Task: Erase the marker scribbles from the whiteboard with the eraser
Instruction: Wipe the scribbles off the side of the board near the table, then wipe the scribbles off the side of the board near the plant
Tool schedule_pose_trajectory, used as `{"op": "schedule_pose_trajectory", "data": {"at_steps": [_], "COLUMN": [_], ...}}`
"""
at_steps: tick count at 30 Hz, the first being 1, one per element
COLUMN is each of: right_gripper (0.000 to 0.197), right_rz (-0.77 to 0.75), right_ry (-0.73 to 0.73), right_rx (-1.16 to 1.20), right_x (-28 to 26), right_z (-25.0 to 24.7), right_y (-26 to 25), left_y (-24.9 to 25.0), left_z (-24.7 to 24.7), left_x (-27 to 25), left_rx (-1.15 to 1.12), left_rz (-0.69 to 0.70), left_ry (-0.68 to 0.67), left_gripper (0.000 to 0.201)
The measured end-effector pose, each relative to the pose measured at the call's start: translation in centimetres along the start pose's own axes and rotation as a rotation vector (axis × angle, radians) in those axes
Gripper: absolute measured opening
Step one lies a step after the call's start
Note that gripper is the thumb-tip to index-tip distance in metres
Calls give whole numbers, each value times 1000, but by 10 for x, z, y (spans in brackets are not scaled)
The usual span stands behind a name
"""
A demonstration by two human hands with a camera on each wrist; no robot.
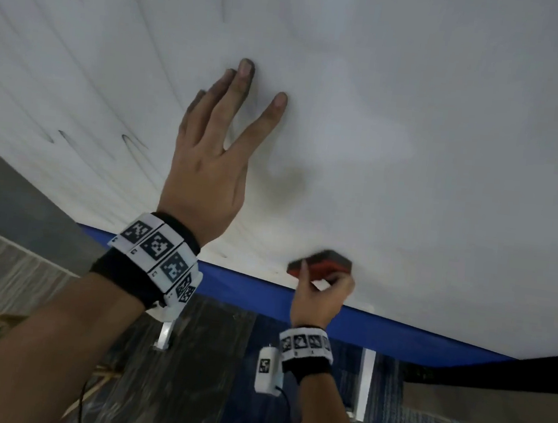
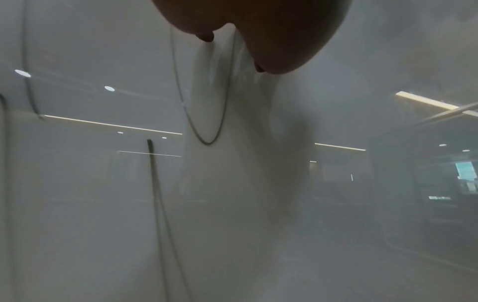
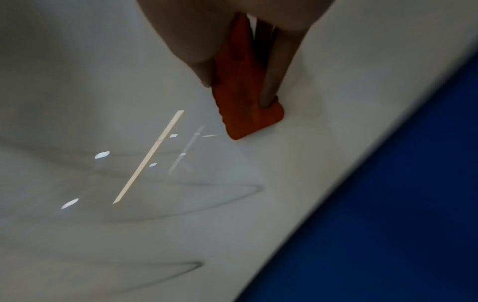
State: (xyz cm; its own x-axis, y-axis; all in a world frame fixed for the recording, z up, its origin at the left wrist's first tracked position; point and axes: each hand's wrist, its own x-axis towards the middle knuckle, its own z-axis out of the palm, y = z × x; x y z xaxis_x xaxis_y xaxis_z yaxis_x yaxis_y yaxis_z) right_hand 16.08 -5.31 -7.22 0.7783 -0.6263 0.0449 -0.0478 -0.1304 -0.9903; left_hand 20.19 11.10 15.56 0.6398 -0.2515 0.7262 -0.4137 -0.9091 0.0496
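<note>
L hand raised w/ arm stretched up, fingers straight & spread, tips flat against the whiteboard. R hand lower, near the board's bottom edge, fingers curled, pinching the eraser. Both wrists banded.

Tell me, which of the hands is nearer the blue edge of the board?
Right. The right hand holds the eraser just above the blue edge; the left hand presses higher up.

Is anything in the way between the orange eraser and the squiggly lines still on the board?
Nothing visible lies between the eraser and the nearest scribbles. The left hand rests higher on the whiteboard.
</note>
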Motion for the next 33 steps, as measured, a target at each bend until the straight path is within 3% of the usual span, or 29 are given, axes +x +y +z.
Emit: {"op": "schedule_pose_trajectory", "data": {"at_steps": [4,7,9,11,13,15,18,19,21,25,28,30,33], "right_gripper": [38,44,44,36,35,34,42,40,39,27,25,30,40], "right_rz": [361,641,719,677,546,282,-372,-591,-887,-1236,-1478,-1562,-1568], "right_ry": [103,253,286,295,242,90,-160,-186,-139,-39,-51,-44,-53], "right_rx": [-12,179,253,258,221,188,-7,-78,-113,-82,-158,-221,-303], "right_x": [41,95,117,110,80,44,15,15,30,65,84,95,105], "right_z": [-54,-103,-123,-120,-95,-60,-19,-11,-2,-3,-10,-19,-33], "right_y": [82,126,123,91,45,-11,-109,-146,-222,-372,-463,-513,-568], "left_y": [3,1,2,8,15,19,17,15,14,14,10,1,-12], "left_z": [7,10,13,16,16,10,-16,-30,-62,-131,-176,-201,-224], "left_x": [-2,-3,-4,-4,-3,-3,3,9,28,101,175,214,250], "left_rx": [-33,-16,-5,-21,-40,-27,28,43,57,111,178,175,194], "left_rz": [-32,-23,-34,-66,-101,-113,-80,-65,-30,89,220,289,317], "left_ry": [33,34,41,52,50,22,-69,-100,-118,25,145,184,207], "left_gripper": [61,62,62,61,59,57,58,59,61,68,49,41,48]}}
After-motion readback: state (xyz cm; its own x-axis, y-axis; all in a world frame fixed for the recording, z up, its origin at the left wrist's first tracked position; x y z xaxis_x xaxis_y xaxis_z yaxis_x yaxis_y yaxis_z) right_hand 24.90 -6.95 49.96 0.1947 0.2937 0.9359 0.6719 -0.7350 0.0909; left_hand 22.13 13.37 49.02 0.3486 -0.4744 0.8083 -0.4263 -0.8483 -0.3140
